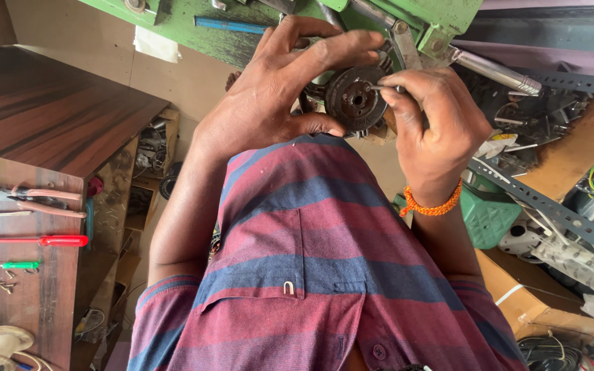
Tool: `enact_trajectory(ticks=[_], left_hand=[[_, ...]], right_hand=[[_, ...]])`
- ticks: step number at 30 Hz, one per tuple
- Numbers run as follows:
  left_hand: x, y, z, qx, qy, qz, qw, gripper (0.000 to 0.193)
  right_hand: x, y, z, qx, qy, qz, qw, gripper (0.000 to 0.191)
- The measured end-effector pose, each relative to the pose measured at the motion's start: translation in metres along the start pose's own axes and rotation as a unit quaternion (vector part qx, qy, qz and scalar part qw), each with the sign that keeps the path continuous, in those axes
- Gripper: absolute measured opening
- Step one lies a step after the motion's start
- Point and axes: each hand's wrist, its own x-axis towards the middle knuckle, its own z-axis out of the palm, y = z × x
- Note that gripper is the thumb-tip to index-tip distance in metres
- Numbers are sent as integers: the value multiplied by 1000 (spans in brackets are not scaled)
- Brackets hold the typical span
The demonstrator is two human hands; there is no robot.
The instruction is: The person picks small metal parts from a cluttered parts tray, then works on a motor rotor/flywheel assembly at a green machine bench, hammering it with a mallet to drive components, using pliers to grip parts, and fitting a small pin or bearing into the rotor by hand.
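My left hand (269,89) is curled around a dark round metal part (355,102) with a hole in its middle, thumb under it and fingers over its top. My right hand (438,130), with an orange thread band (432,205) on the wrist, pinches a thin metal pin or tool (383,87) whose tip rests on the face of the round part. Both hands are held up in front of my chest, over my red and blue striped shirt (311,275). The back of the round part is hidden by my fingers.
A green metal bench with a vise and its steel handle (496,71) sits just beyond the hands. On the wooden table (56,124) at left lie pliers (32,199), a red-handled screwdriver (63,240), a green-handled one (18,265) and loose screws. Slotted angle bars, a green plastic crate (489,216) and cardboard boxes crowd the right.
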Motion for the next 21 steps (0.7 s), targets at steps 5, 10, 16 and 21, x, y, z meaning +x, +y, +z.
enact_trajectory(ticks=[5, 10, 16, 21], left_hand=[[6, 15, 2, 24, 30, -42, 998, 71], [14, 25, 13, 40, 97, -63, 993, 47], [20, 31, 29, 38, 126, -96, 987, 31], [16, 30, 37, 53, 135, -93, 985, 22]], right_hand=[[6, -14, -3, 5, -4, 16, 1000, 12], [13, -18, -4, -69, 12, -44, 997, 21], [15, -14, -5, -12, 11, -30, 999, 22], [10, -6, -9, 23, -10, -8, 1000, 24]])
